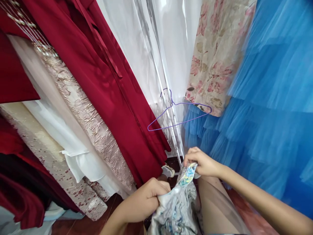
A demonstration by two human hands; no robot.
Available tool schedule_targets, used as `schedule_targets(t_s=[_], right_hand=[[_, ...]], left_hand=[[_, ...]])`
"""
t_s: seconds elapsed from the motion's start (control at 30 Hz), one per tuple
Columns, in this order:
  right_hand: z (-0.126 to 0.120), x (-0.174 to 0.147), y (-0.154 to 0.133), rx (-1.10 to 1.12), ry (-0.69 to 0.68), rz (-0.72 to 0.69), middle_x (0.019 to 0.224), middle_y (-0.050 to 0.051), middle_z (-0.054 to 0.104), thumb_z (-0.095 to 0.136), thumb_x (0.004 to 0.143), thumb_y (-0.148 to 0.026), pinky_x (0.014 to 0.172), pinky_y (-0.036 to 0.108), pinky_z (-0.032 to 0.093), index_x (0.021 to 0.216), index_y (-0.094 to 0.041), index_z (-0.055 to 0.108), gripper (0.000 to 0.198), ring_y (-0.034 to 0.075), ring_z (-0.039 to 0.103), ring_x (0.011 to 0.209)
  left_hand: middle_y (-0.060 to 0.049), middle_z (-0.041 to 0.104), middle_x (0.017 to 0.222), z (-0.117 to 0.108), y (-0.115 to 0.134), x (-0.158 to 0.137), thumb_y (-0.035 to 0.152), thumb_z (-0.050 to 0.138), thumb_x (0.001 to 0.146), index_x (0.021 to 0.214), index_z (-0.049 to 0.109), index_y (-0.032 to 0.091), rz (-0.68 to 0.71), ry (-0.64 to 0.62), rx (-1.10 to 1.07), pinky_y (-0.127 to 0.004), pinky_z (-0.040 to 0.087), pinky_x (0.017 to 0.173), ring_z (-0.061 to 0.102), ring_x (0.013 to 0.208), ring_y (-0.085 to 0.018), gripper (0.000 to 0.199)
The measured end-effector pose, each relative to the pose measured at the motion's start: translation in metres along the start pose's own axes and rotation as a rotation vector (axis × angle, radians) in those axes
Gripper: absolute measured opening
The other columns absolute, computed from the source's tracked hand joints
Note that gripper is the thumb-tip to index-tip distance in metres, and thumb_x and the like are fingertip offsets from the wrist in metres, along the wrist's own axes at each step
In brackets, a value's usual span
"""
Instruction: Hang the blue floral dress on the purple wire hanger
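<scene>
The person holds a pale grey-white cloth garment printed with blue and yellow [174, 209] low in front of the body, gathered in loose folds above the lap, with a bare leg [214, 200] showing beside it. The left hand [155, 194] has its fingers curled shut over the garment's near edge, though the fingertips are tucked out of my sight. The right hand [200, 161], a little farther forward, closes thumb and fingers on the upper end of the same cloth, where a strip of brighter blue-and-yellow print [189, 173] shows just beside the grip. The cloth between the two hands runs up at a slant from left to right.

Beyond the hands, a thin purple wire hanger [179, 124] hangs tilted against two narrow, shiny silver uprights [168, 112]; I cannot tell just what its hook catches. White drapery [132, 42] falls behind them. To the left hang a long deep-red satin dress [110, 107] and a pinkish textured brocade gown [95, 133]. To the right, a cream dress with pink flowers [212, 65] hangs near a tiered bright-blue tulle gown [259, 130], and below everything lies a reddish-brown tiled floor [70, 227]
</scene>
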State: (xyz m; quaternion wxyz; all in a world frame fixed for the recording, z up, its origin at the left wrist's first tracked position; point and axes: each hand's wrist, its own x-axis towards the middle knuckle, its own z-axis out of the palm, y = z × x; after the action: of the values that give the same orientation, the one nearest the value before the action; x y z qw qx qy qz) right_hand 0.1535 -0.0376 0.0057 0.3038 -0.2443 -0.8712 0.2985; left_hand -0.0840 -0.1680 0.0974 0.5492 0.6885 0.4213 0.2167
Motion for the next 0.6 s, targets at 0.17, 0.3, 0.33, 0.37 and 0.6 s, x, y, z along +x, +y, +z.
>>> schedule_targets(t_s=[0.17,0.3,0.33,0.37,0.6], right_hand=[[0.022,-0.030,0.032,0.255,-0.317,0.186,0.068,-0.003,0.058,0.052,0.077,-0.010,0.059,0.023,0.037,0.079,-0.014,0.065,0.014,0.011,0.048,0.062],[0.018,-0.040,0.048,0.283,-0.338,0.285,0.067,-0.004,0.053,0.065,0.078,-0.024,0.058,0.022,0.035,0.077,-0.013,0.064,0.012,0.011,0.045,0.063],[0.013,-0.037,0.047,0.283,-0.305,0.280,0.071,-0.003,0.055,0.067,0.077,-0.027,0.059,0.023,0.036,0.082,-0.013,0.065,0.015,0.011,0.047,0.065],[0.007,-0.032,0.044,0.284,-0.264,0.269,0.075,-0.002,0.058,0.069,0.077,-0.029,0.061,0.023,0.037,0.087,-0.013,0.066,0.019,0.012,0.048,0.068],[-0.038,0.029,0.025,0.271,0.053,0.248,0.059,-0.007,0.046,0.065,0.084,-0.044,0.047,0.021,0.030,0.130,-0.017,0.053,0.056,0.009,0.038,0.050]], left_hand=[[-0.003,0.051,0.064,-0.041,-0.022,0.007,0.007,0.043,0.071,0.049,0.047,0.017,0.112,0.119,0.390,-0.029,0.037,0.072,0.048,0.072,-0.017,0.025],[-0.002,0.069,0.078,-0.087,-0.067,0.016,0.005,0.047,0.068,0.065,0.070,0.021,0.019,0.337,0.868,-0.041,0.023,0.103,0.053,0.092,-0.021,0.028],[-0.003,0.072,0.086,-0.097,-0.077,0.018,0.005,0.048,0.068,0.072,0.073,0.023,-0.021,0.383,0.946,-0.044,0.019,0.105,0.053,0.096,-0.022,0.031],[-0.004,0.073,0.095,-0.107,-0.086,0.021,0.006,0.049,0.070,0.078,0.076,0.023,-0.062,0.426,1.009,-0.045,0.019,0.105,0.053,0.100,-0.023,0.033],[-0.009,0.056,0.139,-0.159,-0.084,0.060,0.014,0.041,0.088,0.101,0.075,0.023,-0.217,0.795,1.361,-0.044,0.035,0.088,0.049,0.112,-0.032,0.038]])
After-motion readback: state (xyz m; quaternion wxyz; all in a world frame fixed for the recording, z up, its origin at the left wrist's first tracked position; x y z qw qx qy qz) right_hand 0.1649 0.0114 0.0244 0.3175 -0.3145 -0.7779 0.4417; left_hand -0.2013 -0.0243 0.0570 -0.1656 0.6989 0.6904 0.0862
